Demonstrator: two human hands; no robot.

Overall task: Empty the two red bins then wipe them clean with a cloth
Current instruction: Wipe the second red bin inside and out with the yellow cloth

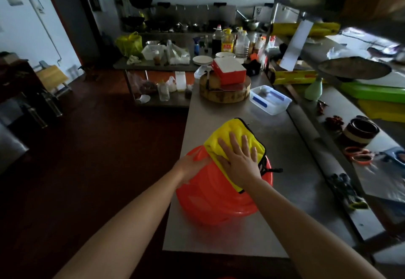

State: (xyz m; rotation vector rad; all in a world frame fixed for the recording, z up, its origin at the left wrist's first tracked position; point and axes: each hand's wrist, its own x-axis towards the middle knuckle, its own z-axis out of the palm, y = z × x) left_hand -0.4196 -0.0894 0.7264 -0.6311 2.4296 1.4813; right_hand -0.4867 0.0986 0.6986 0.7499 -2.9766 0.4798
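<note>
A round red bin lies upside down on the steel counter, near its left edge. A yellow cloth with a dark trim is draped over the bin's upturned bottom. My right hand presses flat on the cloth with fingers spread. My left hand rests on the bin's left side, fingers straight against the plastic. A red rectangular bin with a white inside sits tilted on a round wooden chopping block further back.
A clear plastic tub stands behind the cloth. Right of the counter a lower ledge holds a dark jar, scissors and chillies. Oil bottles, plates and bags crowd the back table. Left of the counter is dark floor.
</note>
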